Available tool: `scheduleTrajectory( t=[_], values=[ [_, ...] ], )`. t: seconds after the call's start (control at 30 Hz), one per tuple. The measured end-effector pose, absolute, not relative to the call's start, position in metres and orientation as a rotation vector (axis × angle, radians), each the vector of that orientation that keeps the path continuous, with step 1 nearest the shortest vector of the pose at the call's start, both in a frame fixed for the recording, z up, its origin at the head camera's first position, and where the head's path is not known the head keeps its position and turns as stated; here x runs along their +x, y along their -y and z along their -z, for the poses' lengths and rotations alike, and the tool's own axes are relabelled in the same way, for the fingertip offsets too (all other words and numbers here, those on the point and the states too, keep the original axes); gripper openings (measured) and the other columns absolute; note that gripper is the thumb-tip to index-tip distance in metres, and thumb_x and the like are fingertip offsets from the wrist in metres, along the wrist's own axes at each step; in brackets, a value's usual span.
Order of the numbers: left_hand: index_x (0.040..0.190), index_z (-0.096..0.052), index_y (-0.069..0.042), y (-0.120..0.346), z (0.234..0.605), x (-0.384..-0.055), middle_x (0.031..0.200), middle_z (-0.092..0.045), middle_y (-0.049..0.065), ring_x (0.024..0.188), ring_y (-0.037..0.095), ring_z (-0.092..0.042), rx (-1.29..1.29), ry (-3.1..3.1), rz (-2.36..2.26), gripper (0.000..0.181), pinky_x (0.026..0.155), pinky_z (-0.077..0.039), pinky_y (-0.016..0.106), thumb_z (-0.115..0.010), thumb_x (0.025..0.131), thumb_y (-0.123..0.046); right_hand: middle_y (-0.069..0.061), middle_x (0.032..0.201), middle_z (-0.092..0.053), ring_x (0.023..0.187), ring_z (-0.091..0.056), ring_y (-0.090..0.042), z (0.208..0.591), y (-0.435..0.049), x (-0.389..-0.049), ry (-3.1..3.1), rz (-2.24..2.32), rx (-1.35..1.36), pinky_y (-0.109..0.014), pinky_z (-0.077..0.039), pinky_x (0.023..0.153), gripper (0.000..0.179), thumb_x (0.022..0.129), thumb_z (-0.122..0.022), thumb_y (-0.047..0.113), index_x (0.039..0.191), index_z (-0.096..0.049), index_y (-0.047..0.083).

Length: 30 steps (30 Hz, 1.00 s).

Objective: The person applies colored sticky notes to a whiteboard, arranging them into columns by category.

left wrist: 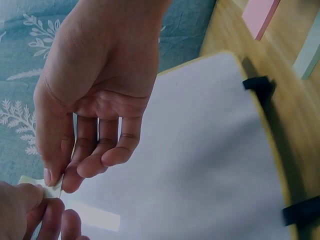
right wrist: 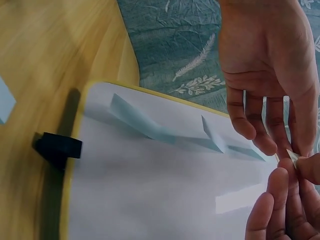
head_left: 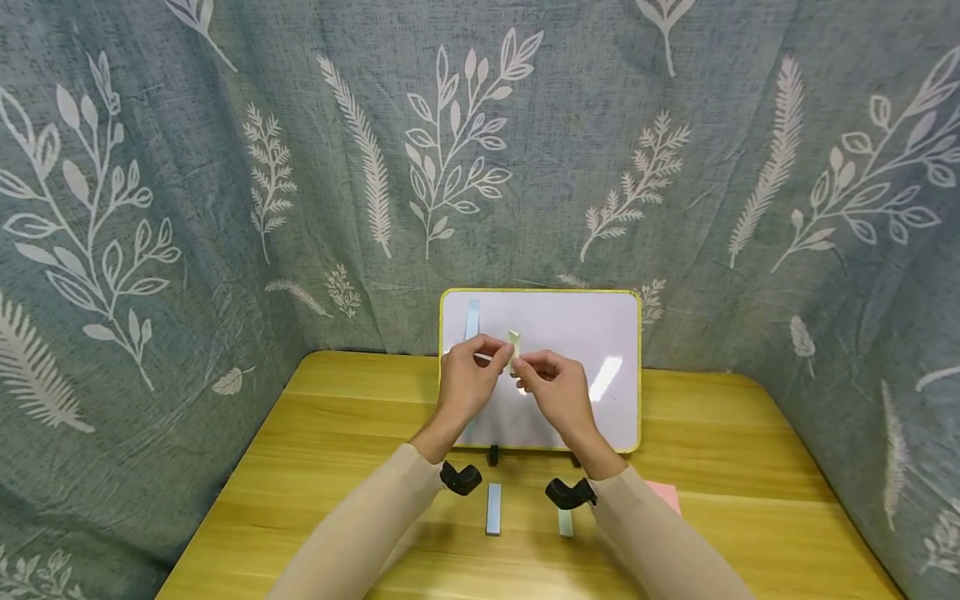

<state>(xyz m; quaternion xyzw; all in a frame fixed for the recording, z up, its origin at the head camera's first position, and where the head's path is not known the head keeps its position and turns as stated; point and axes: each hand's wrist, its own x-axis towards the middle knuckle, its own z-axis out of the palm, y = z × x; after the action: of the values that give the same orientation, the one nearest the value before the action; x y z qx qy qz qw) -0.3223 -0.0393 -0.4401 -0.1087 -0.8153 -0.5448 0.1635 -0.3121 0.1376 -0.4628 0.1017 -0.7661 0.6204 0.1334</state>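
Both hands close together in front of the whiteboard point(head_left: 543, 421), clamped on one small pale yellow-green strip point(head_left: 514, 337). My left hand point(head_left: 467, 382) is pinching it between thumb and fingertip; my right hand point(head_left: 558, 393) is pinching it just beside. The strip is showing in front of the board's upper part, left of its middle.

Counts: one whiteboard, yellow-rimmed, leaning upright on the bench point(head_left: 750, 475), two black supports point(head_left: 492, 455) gripping its lower edge. Down its left side blue strips point(head_left: 472, 318) are sticking, at least two; I cannot tell the exact number. On the bench, three paper pads are lying: one blue pad point(head_left: 492, 510), one green pad point(head_left: 566, 523), one pink pad point(head_left: 665, 495), my right sleeve point(head_left: 660, 542) partly covering the pink.

Between views: the right wrist view is showing the blue strips curling off the board, ends lifting; the head view is hiding much of them behind my left hand. The left wrist view is showing the pink pad's thickness and both supports; the right wrist view, one support only.
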Motion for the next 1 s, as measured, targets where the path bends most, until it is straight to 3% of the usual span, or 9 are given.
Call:
scheduleTrajectory(
  t=[0.53, 0.77, 1.0],
  values=[
    [0.119, -0.087, -0.014, 0.044, 0.413, -0.361, 0.112, -0.089, 0.006, 0.092, 0.028, -0.084, -0.305, 2.299, 1.352, 0.017, 0.083, -0.070, 0.043, -0.086, 0.109, -0.028, -0.016, 0.105, -0.090, 0.080, -0.080, -0.011, 0.449, -0.134, -0.348, 2.195, -1.889, 0.197, -0.022, -0.067, 0.076, 0.029, 0.110, -0.085, 0.028, 0.120, -0.087, 0.000],
    [0.124, -0.085, -0.010, 0.052, 0.401, -0.376, 0.121, -0.084, 0.011, 0.109, 0.035, -0.080, -0.401, 2.262, 1.162, 0.024, 0.101, -0.066, 0.046, -0.092, 0.104, -0.022, -0.018, 0.107, -0.090, 0.081, -0.081, -0.017, 0.448, -0.135, -0.356, 2.194, -1.905, 0.133, -0.022, -0.067, 0.074, 0.029, 0.110, -0.086, 0.027, 0.122, -0.088, 0.001],
    [0.133, -0.084, -0.016, 0.057, 0.399, -0.391, 0.135, -0.076, 0.011, 0.129, 0.038, -0.069, -0.455, 2.310, 0.963, 0.036, 0.110, -0.055, 0.058, -0.095, 0.101, -0.027, -0.018, 0.106, -0.090, 0.082, -0.083, -0.020, 0.446, -0.135, -0.362, 2.185, -1.941, 0.101, -0.023, -0.069, 0.073, 0.030, 0.110, -0.086, 0.025, 0.124, -0.087, -0.001]
  ],
)
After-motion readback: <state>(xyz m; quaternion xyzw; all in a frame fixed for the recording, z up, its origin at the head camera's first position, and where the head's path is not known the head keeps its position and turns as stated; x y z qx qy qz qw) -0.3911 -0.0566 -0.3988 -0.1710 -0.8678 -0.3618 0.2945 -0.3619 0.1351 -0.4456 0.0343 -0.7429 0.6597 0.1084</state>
